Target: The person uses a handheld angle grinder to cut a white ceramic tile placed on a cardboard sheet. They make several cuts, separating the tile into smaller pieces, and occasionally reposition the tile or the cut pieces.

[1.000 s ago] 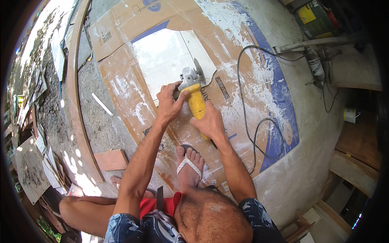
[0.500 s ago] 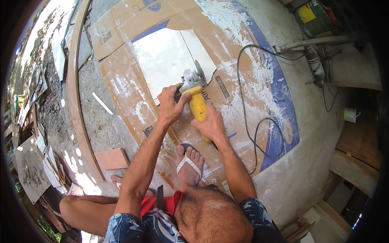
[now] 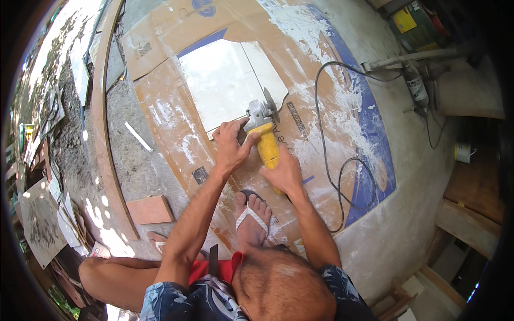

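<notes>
A yellow angle grinder (image 3: 266,148) with a grey metal head lies across the near edge of a white tile (image 3: 219,80). Its thin disc (image 3: 269,100) stands upright near the lower end of a dark line running across the tile. My right hand (image 3: 285,170) is wrapped round the grinder's yellow body. Beside the head, my left hand (image 3: 231,148) has its thumb against the yellow housing and its fingers at the head and the tile's near edge. Whether the disc touches the tile, I cannot tell.
Dusty flattened cardboard (image 3: 176,123) lies beneath the tile. A black cord (image 3: 317,101) loops over its right side. To the left are a long wooden plank (image 3: 101,123), a reddish board (image 3: 150,209) and a white strip (image 3: 138,136). A bottle (image 3: 415,85) stands at right. My sandalled foot (image 3: 251,222) is close to the grinder.
The grinder and both hands have shifted slightly toward me and to the right. The disc sits a little lower along the tile's line. Both hands stay on the grinder.
</notes>
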Tool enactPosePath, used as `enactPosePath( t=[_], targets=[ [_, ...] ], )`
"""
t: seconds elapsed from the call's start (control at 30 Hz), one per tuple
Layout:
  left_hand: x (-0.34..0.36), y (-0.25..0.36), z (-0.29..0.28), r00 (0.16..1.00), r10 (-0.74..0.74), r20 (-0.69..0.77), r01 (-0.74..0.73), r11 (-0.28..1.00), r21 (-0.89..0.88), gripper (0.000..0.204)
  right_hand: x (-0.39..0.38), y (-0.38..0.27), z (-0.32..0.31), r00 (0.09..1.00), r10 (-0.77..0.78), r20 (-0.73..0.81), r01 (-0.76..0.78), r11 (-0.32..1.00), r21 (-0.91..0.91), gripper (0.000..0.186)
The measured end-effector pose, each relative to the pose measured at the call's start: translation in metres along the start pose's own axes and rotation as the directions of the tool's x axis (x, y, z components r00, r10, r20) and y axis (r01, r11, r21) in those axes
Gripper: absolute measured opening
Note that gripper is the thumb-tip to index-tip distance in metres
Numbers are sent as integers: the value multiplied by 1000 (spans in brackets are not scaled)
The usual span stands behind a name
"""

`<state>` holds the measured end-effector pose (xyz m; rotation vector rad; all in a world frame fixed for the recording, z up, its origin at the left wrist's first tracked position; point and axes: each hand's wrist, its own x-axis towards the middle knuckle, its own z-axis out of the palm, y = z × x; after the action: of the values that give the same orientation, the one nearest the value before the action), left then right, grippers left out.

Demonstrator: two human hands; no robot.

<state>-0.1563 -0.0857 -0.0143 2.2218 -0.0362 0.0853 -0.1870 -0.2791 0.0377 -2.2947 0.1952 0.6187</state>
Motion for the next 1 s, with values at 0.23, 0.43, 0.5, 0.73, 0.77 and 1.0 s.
enactPosePath(
  t=[0.23,0.43,0.5,0.73,0.77,1.0],
  targets=[
    [1,-5,-31,987,-31,-158,43,996,74,70,-37,7,-25,997,-31,-77,37,996,75,56],
    [20,-20,-42,949,-299,-100,310,830,464,110,-47,22,-32,975,11,-223,50,963,266,50],
    [9,-23,-25,931,-309,-196,364,839,406,108,-47,26,-30,965,25,-263,60,949,311,50],
    [-27,-1,3,936,-222,-271,312,880,357,60,-58,43,-44,933,64,-354,72,932,356,51],
    [-25,3,3,940,-222,-260,310,874,375,59,-61,43,-51,933,91,-348,53,922,384,51],
    [-48,24,40,985,-153,-84,174,906,385,46,-73,48,-69,915,155,-373,56,866,497,51]
  ],
)
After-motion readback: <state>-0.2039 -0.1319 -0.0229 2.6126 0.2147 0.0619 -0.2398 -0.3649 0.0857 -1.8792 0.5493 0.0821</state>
